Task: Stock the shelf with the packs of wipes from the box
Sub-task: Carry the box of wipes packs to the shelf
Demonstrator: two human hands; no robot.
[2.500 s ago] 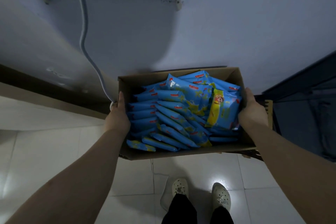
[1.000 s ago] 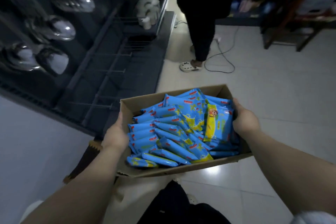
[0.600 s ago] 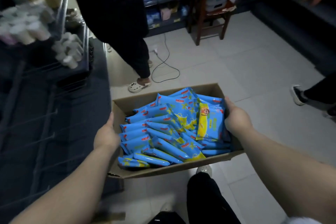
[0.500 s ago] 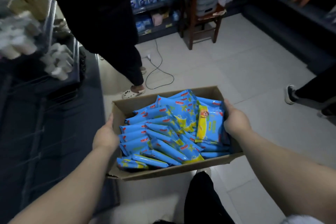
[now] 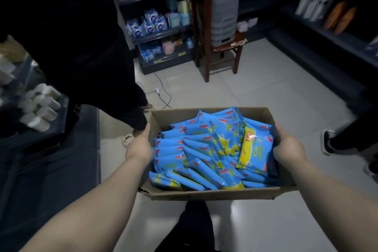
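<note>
I carry an open cardboard box (image 5: 214,194) in front of me above the tiled floor. It is filled with several blue and yellow packs of wipes (image 5: 206,149), lying stacked and slanted. My left hand (image 5: 139,145) grips the box's left wall, thumb along the rim. My right hand (image 5: 287,146) grips the right wall, fingers hidden outside it. A dark shelf unit (image 5: 161,35) with blue and pink packs stands straight ahead across the floor.
A person in black (image 5: 81,47) stands close at the front left. A wooden chair (image 5: 216,47) carrying a grey slatted appliance (image 5: 224,12) stands beside the shelf. A cable (image 5: 163,96) lies on the floor. Dark shelves run along both sides; someone's shoe (image 5: 327,142) is at right.
I have turned from the wall into the shop aisle while carrying the box. The shelf and the chair have come nearer and more central. My hold on the box is unchanged.
</note>
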